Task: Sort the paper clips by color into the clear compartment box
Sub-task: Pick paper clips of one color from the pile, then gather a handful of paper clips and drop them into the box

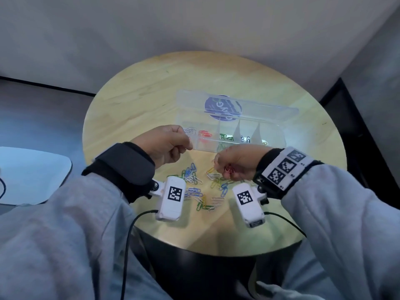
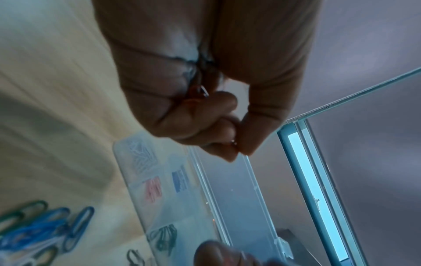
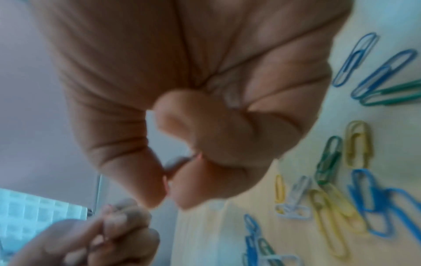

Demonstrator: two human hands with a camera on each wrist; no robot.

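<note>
Hands both raised over the round table (image 1: 151, 87). I see my left hand (image 1: 166, 144) curled, thumb and fingertips pinching a small clip at the near-left corner of the clear box (image 1: 233, 131), which sits open mid-table. My right hand (image 1: 236, 165) is fisted round red clips (image 1: 229, 169). Loose paper clips (image 1: 201, 187) lie scattered below, between both wrists.

A round, light wooden table (image 1: 151, 87) carries the clear compartment box (image 1: 229, 135), lid open, toward its far side, and nearer the person a loose scatter of blue, green, yellow and white paper clips (image 1: 203, 187).
</note>
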